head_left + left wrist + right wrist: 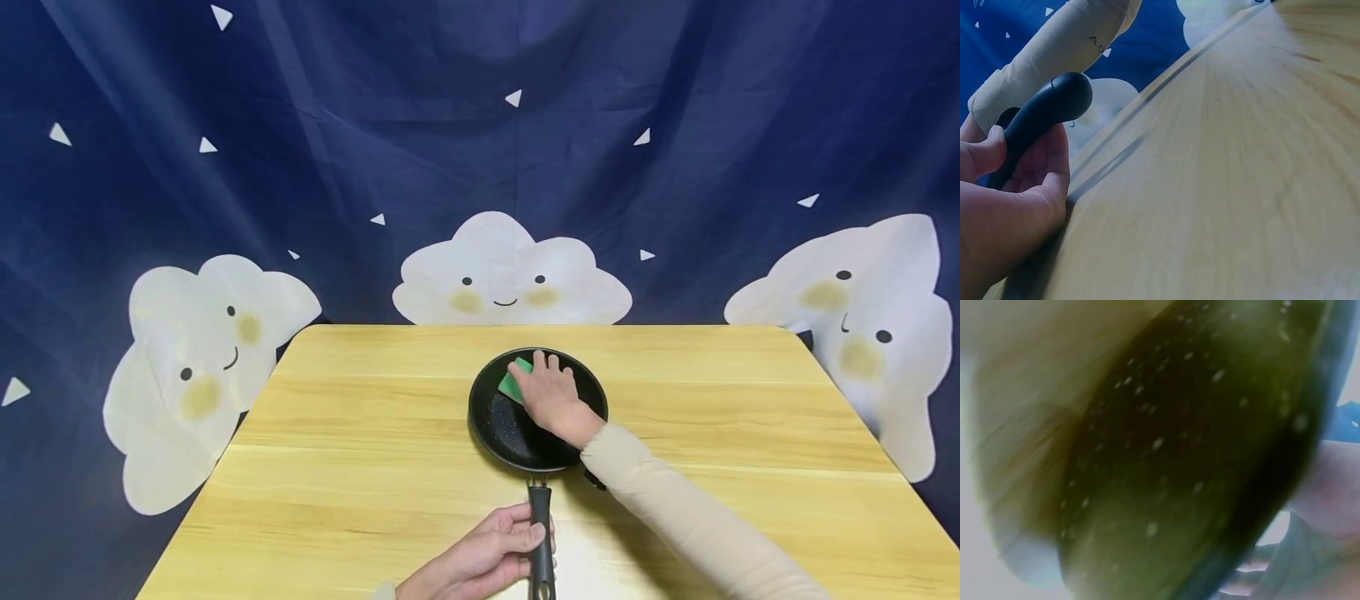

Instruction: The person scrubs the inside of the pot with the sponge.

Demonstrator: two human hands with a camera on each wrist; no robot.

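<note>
A black frying pan point(510, 437) stands over the middle of the table, its handle point(540, 508) pointing toward me. My left hand point(495, 554) grips that handle, thumb on top; the left wrist view shows the handle point(1041, 115) raised above the tabletop. Inside the pan, my right hand point(555, 396) holds a green scouring pad point(513, 387) against the pan's surface. Its thumb side lies across the pad, and the other fingers are spread. Pale specks dot the dark pan surface point(1141, 462) in the blurred right wrist view, where the pad cannot be made out.
The light wooden table point(360, 433) reaches out on both sides of the pan. A dark blue curtain point(420, 150) with white clouds and triangles hangs behind its far edge. My right sleeve point(675, 500) crosses the table's right part. A small black piece point(594, 479) shows beneath it.
</note>
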